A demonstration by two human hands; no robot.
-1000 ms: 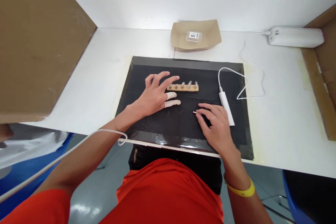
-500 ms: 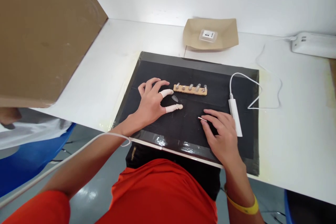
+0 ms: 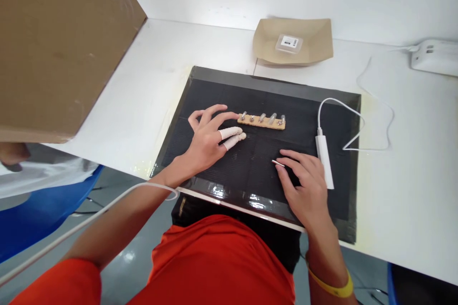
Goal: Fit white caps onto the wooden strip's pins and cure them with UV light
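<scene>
Clear nail tip pinched at the left hand (image 3: 205, 140), just short of the wooden strip (image 3: 263, 122) on the black mat (image 3: 214, 100).
The left grip is closed: thumb and forefinger, both in white finger cots (image 3: 231, 132), meet just off the strip's left end, apparently on a small clear nail tip, too small to make out; the other fingers fan toward the desk's far edge, wrist low over the mat. The strip lies mid-mat, carrying five clear tips on small pegs. In my judgement the pinch should stay light and on the cot pads, so nothing flicks away. The right hand (image 3: 304, 181) rests flat near the mat's near edge, grip open, fingertips on a thin stick (image 3: 277, 163), beside the white wand (image 3: 325, 162) with its cable (image 3: 358, 119).
</scene>
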